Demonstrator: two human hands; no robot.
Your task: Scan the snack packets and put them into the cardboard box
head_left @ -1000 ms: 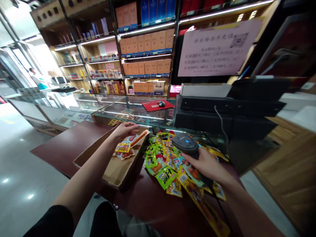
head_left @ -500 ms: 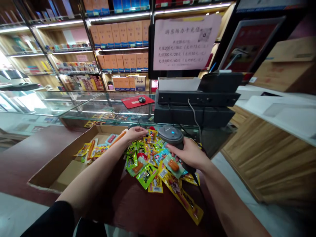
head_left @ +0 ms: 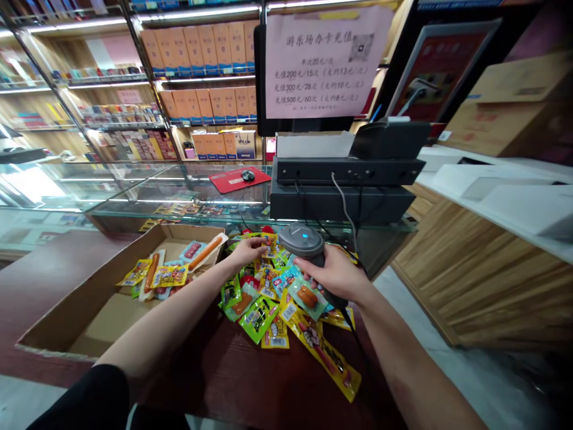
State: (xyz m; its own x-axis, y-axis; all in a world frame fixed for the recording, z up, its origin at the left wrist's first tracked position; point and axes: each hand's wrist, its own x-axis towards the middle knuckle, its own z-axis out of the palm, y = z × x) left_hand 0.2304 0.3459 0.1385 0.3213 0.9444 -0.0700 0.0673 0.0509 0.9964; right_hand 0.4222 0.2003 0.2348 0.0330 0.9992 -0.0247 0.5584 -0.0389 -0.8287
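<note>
My right hand [head_left: 338, 272] is wrapped round the handle of a dark grey barcode scanner [head_left: 302, 237], whose top shows a blue light. The scanner's head is over a pile of small snack packets. At the pile's far side, my left hand [head_left: 249, 251] has its fingertips pinched at the edge of a yellow snack packet [head_left: 269, 243]. Nearer me in the pile lie a green packet [head_left: 258, 318], a clear packet of small sausages [head_left: 308, 295] and a long yellow sausage packet [head_left: 322, 351]. My left forearm crosses an open cardboard box [head_left: 96, 280].
Several wrapped sausages and yellow packets [head_left: 169, 276] lie inside the box. Behind the pile stand a glass counter [head_left: 188, 206], a black cash drawer [head_left: 340, 204] and a screen bearing a pink price sheet [head_left: 320, 65]. The scanner's cable [head_left: 358, 341] hangs towards me. Wooden cabinet [head_left: 487, 263] at right.
The view has shifted a little, so most things sit further left. My left fingers have come onto the yellow packet. My right hand keeps its hold on the scanner.
</note>
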